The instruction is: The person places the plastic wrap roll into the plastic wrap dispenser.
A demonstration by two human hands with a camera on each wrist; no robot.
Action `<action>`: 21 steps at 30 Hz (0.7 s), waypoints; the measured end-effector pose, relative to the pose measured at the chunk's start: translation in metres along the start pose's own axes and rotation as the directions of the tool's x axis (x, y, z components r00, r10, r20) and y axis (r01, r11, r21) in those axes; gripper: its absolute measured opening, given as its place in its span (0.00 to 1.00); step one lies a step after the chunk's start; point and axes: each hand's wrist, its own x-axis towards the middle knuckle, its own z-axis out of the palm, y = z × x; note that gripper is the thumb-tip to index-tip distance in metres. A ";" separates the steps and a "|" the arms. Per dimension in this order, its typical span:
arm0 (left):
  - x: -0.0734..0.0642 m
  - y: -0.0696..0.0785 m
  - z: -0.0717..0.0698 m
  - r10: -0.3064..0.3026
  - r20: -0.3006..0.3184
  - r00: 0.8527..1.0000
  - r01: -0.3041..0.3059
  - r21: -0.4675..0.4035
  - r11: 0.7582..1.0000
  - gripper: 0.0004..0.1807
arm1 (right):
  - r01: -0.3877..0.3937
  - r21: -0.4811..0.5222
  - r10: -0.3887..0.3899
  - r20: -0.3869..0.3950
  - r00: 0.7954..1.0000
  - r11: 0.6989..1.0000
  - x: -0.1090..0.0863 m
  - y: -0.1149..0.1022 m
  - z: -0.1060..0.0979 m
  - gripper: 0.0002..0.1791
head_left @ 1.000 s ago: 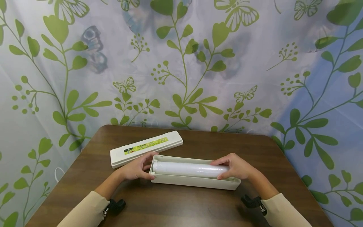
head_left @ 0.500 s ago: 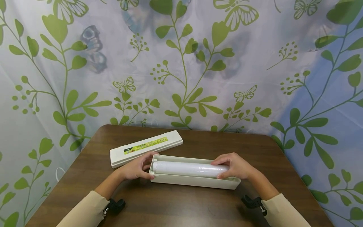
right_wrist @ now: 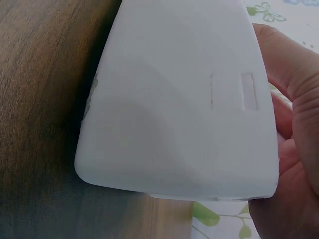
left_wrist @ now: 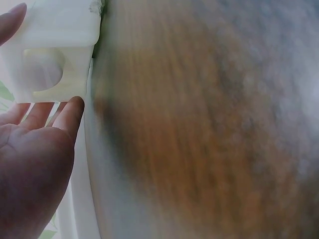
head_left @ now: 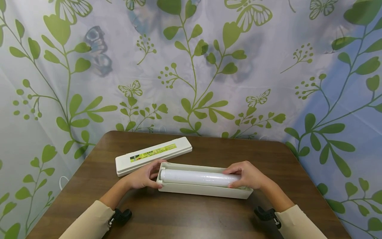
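A long white plastic box [head_left: 206,191] without its cover sits at the middle of the brown table, and a roll of clear plastic wrap [head_left: 191,177] lies lengthwise inside it. My left hand [head_left: 143,176] holds the box's left end, thumb on the near side and fingers at the far side; the left wrist view shows that end wall [left_wrist: 75,74] with a round opening. At the other end, my right hand [head_left: 250,176] reaches over the rim and grips the roll between thumb and fingers. Its fingertips are partly hidden. In the right wrist view, the box's outside [right_wrist: 174,124] fills the middle.
Behind the box to the left lies a white lid [head_left: 123,165] with a yellow-green label, close to my left fingers. A patterned curtain [head_left: 209,66] hangs behind the table [head_left: 185,219]. Black straps [head_left: 120,217] sit at both wrists.
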 end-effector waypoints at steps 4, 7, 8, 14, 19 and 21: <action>0.000 0.000 0.000 -0.002 -0.002 1.000 0.002 0.004 1.000 0.50 | 0.019 -0.010 -0.019 -0.008 1.000 1.000 0.000 0.000 0.001 0.23; -0.001 -0.001 -0.001 0.003 -0.003 1.000 -0.003 0.009 1.000 0.49 | 0.002 -0.013 -0.002 -0.004 1.000 1.000 0.000 0.000 0.001 0.24; -0.001 -0.001 -0.001 0.005 -0.003 1.000 -0.005 0.010 1.000 0.49 | -0.006 -0.014 0.006 0.000 1.000 1.000 0.000 0.000 0.001 0.24; 0.000 -0.001 -0.001 0.013 -0.001 1.000 -0.013 0.004 1.000 0.49 | -0.010 -0.028 0.011 0.018 1.000 1.000 0.000 0.001 0.002 0.23; 0.000 -0.001 0.000 0.011 0.001 1.000 -0.011 0.001 1.000 0.49 | -0.002 -0.043 0.004 0.024 1.000 0.999 0.000 0.002 0.003 0.22; 0.000 -0.001 0.000 0.009 -0.001 1.000 -0.009 0.000 1.000 0.49 | -0.010 -0.039 0.010 0.020 1.000 0.999 -0.001 0.002 0.002 0.23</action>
